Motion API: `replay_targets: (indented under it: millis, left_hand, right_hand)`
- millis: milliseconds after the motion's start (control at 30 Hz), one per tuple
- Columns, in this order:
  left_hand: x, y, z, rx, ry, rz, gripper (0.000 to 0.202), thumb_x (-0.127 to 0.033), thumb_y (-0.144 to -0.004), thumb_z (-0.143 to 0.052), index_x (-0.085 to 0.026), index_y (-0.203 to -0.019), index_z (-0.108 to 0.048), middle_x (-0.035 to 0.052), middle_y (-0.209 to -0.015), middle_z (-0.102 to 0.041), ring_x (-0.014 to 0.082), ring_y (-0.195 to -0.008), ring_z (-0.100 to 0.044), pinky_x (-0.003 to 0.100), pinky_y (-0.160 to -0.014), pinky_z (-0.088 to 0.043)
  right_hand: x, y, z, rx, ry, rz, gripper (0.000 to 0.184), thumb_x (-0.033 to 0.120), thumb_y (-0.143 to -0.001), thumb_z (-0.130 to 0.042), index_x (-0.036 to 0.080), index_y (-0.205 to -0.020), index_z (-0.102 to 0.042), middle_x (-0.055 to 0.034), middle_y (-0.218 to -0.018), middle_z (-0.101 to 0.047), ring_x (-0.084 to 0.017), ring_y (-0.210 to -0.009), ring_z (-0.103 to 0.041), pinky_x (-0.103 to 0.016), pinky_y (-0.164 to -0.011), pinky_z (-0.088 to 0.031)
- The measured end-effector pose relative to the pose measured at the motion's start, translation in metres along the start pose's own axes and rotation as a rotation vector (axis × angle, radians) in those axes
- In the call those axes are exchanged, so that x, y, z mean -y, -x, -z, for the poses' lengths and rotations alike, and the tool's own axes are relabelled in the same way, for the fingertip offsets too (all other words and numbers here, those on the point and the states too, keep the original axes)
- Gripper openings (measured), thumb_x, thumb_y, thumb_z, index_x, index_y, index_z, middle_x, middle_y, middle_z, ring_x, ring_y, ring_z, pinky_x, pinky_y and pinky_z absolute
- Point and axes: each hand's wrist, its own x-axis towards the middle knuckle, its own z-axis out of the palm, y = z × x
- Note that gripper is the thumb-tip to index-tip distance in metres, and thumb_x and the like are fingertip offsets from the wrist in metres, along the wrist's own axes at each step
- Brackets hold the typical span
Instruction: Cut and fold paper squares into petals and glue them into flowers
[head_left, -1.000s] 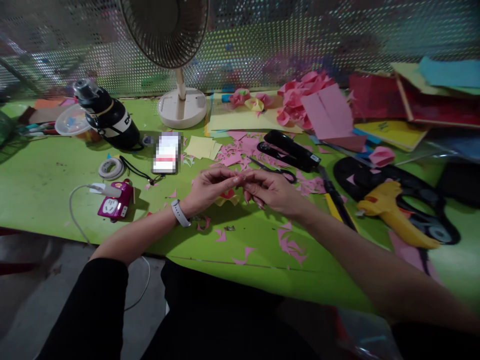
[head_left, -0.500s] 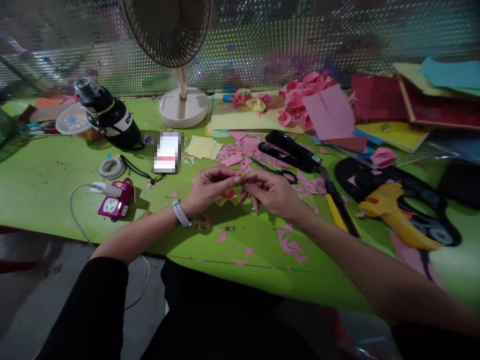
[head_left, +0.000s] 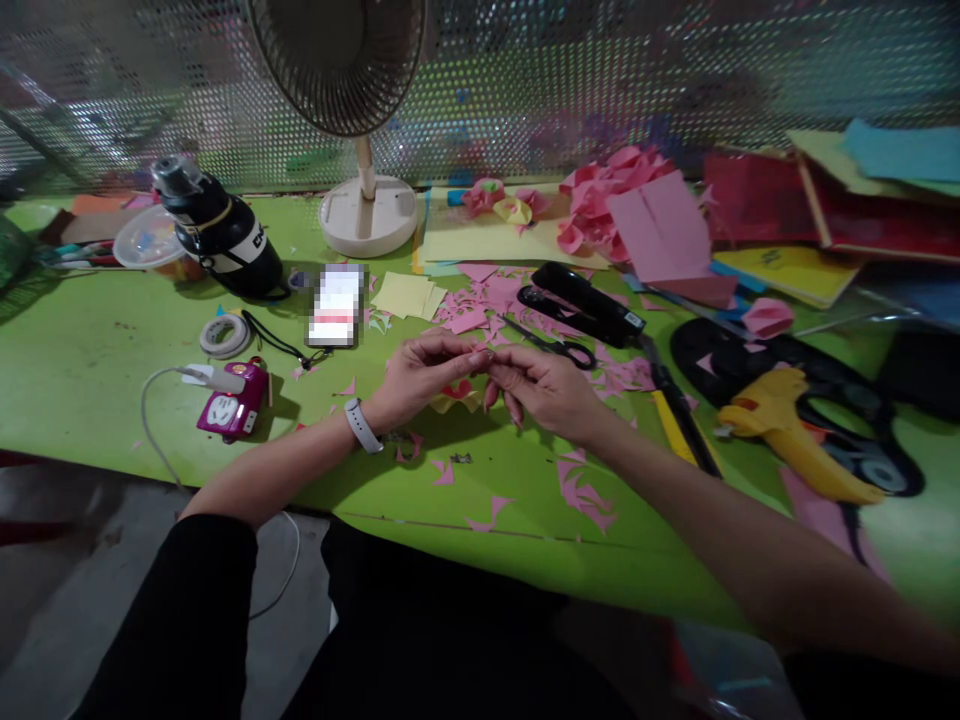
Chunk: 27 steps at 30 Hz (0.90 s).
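My left hand (head_left: 420,375) and my right hand (head_left: 544,385) meet fingertip to fingertip over the green table (head_left: 97,350), both pinched on something tiny that I cannot make out. A folded yellow and red paper piece (head_left: 455,397) lies on the table just beneath them. A white band sits on my left wrist. Black scissors (head_left: 551,342) lie right behind my right hand. Pink paper scraps (head_left: 581,495) are scattered around both hands.
A fan (head_left: 360,120) stands at the back, with a black bottle (head_left: 221,235), tape roll (head_left: 223,335) and pink device (head_left: 232,410) on a cable at left. A black stapler (head_left: 585,300), yellow glue gun (head_left: 795,425), paper flowers (head_left: 600,195) and coloured sheets (head_left: 832,215) are at right.
My right fingers have curled slightly closer to my left fingertips. Otherwise both hands stay in the same place.
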Motion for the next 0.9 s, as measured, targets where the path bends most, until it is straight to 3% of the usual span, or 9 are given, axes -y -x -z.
replay_targets:
  millis: [333, 600, 800, 900]
  left_hand:
    - [0.006, -0.002, 0.003, 0.029, 0.0, -0.031, 0.02, -0.036, -0.077, -0.08, -0.019, -0.088, -0.077, 0.0044, -0.091, -0.072, 0.013, -0.086, -0.067, 0.03, -0.083, -0.056]
    - [0.002, -0.003, 0.002, 0.011, 0.057, 0.004, 0.022, -0.037, -0.075, -0.081, -0.019, -0.086, -0.075, 0.0033, -0.088, -0.072, 0.0117, -0.084, -0.066, 0.03, -0.084, -0.053]
    - [-0.002, -0.014, 0.015, -0.076, 0.085, -0.046, 0.025, -0.04, -0.077, -0.079, -0.018, -0.085, -0.073, 0.0016, -0.084, -0.071, 0.0077, -0.074, -0.061, 0.025, -0.074, -0.05]
    - [-0.002, -0.016, 0.018, -0.032, 0.066, -0.035, 0.026, -0.043, -0.079, -0.076, -0.017, -0.085, -0.073, 0.0014, -0.08, -0.069, 0.0076, -0.071, -0.059, 0.024, -0.071, -0.048]
  right_hand:
    - [-0.002, 0.004, -0.003, -0.179, 0.02, 0.09, 0.018, 0.037, -0.09, -0.067, 0.02, -0.096, -0.072, -0.0031, -0.077, -0.072, -0.012, -0.052, -0.063, -0.026, -0.046, -0.056]
    - [-0.002, 0.003, -0.001, -0.18, 0.032, 0.058, 0.013, 0.034, -0.089, -0.069, 0.021, -0.089, -0.07, -0.0022, -0.076, -0.072, -0.012, -0.053, -0.064, -0.027, -0.048, -0.057]
    - [0.0, 0.001, 0.004, -0.242, 0.087, 0.086, 0.017, 0.039, -0.088, -0.069, 0.022, -0.085, -0.069, -0.003, -0.078, -0.071, -0.014, -0.062, -0.065, -0.027, -0.053, -0.056]
    - [0.003, 0.0, 0.007, -0.313, -0.006, 0.076, 0.02, 0.041, -0.087, -0.07, 0.024, -0.097, -0.068, -0.0004, -0.071, -0.068, -0.012, -0.051, -0.058, -0.026, -0.046, -0.05]
